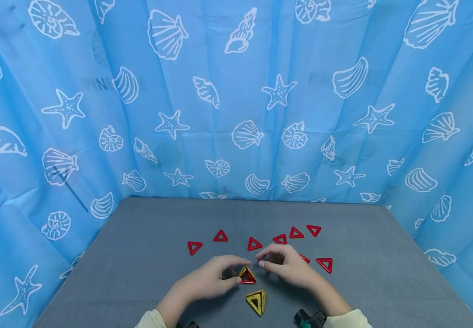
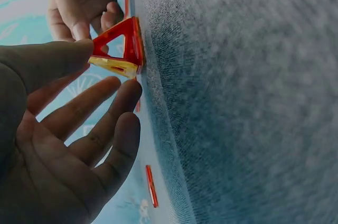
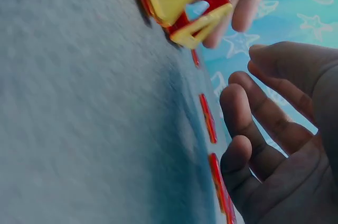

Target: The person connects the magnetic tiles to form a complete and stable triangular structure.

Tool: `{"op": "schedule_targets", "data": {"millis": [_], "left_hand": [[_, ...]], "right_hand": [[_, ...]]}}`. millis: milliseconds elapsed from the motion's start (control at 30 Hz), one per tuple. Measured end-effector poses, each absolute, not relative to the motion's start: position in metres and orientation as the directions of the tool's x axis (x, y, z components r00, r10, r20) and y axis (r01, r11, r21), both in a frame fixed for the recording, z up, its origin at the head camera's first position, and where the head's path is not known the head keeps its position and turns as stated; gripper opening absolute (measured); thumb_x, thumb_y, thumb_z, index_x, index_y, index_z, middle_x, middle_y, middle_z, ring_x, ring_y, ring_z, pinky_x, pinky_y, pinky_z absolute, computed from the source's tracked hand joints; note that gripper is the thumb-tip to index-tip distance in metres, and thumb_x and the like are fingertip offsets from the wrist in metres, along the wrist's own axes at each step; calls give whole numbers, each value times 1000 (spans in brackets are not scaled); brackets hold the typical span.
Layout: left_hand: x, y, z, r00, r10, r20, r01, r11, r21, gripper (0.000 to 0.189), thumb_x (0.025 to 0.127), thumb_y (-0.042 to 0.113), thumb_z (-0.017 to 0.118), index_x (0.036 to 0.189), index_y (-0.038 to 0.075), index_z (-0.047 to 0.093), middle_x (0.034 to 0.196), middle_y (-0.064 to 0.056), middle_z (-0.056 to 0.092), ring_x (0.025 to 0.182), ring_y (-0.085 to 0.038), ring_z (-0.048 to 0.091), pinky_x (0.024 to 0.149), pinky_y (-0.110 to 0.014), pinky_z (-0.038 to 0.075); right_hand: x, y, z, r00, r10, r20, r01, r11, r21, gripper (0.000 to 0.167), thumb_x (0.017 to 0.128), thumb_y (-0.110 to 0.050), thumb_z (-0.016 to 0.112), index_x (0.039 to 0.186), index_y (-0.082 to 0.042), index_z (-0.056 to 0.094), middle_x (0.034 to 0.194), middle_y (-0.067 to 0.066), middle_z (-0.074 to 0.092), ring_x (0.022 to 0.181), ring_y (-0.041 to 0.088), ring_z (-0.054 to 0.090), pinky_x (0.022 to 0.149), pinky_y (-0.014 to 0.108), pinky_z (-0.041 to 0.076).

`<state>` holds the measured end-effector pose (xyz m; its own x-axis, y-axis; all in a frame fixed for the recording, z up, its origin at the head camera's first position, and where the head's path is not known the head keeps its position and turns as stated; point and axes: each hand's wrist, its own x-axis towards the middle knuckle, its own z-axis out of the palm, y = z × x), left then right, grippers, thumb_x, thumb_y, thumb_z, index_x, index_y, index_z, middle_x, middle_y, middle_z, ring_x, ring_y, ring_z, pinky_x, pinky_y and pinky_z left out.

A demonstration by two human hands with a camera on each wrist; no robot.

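At 6 o'clock in the head view, my left hand's (image 1: 211,279) fingers pinch the red-and-yellow triangles (image 1: 247,281); my right hand's (image 1: 291,268) fingers hang apart. I judge I'm joining them; next calls for steady holding.

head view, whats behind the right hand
A red triangle shows just above the knuckles, and a corner of another past the back of the right hand. Whatever the hand covers cannot be seen.
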<state>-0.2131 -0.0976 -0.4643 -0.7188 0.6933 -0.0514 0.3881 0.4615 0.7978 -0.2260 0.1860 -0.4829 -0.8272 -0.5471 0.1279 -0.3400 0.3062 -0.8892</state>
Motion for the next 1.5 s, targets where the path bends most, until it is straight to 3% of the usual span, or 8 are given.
{"op": "schedule_targets", "data": {"millis": [233, 400, 800, 1133, 1500], "left_hand": [[-212, -96, -462, -725, 685, -78, 385, 497, 778, 39, 102, 18, 72, 141, 19, 67, 137, 8, 69, 105, -1, 66, 93, -29, 55], [-211, -97, -460, -732, 676, -84, 382, 510, 771, 37, 101, 19, 73, 138, 19, 69, 134, 8, 69, 106, -3, 67, 92, -30, 56], [-214, -98, -462, -782, 615, -99, 351, 567, 745, 22, 99, 22, 77, 120, 26, 73, 116, 12, 70, 99, -2, 65, 90, -33, 57], [-213, -98, -462, -743, 665, -81, 402, 539, 740, 45, 103, 18, 71, 147, 22, 65, 142, 5, 68, 102, 1, 63, 96, -29, 56], [-214, -97, -462, -768, 631, -111, 384, 593, 708, 30, 98, 21, 77, 127, 24, 74, 117, 15, 70, 96, 0, 63, 90, -29, 57]], "right_hand": [[-231, 197, -483, -859, -492, 139, -359, 386, -849, 26, 102, -20, 73, 122, -3, 74, 109, 11, 74, 79, 20, 69, 68, 29, 56], [-233, 204, -484, -874, -455, 171, -383, 428, -818, 26, 100, -19, 75, 121, -4, 75, 108, 8, 74, 83, 12, 64, 71, 28, 55], [-236, 207, -482, -957, -256, 137, -274, 641, -717, 21, 94, -17, 81, 115, -14, 79, 111, 0, 72, 100, 16, 62, 87, 34, 55], [-234, 205, -483, -981, -169, 99, -192, 716, -672, 27, 90, -18, 86, 117, -16, 80, 106, -3, 70, 97, 13, 61, 89, 39, 55], [-232, 203, -485, -982, -162, 95, -184, 725, -664, 25, 88, -18, 88, 112, -17, 81, 101, -4, 68, 96, 12, 59, 88, 39, 54]]}}
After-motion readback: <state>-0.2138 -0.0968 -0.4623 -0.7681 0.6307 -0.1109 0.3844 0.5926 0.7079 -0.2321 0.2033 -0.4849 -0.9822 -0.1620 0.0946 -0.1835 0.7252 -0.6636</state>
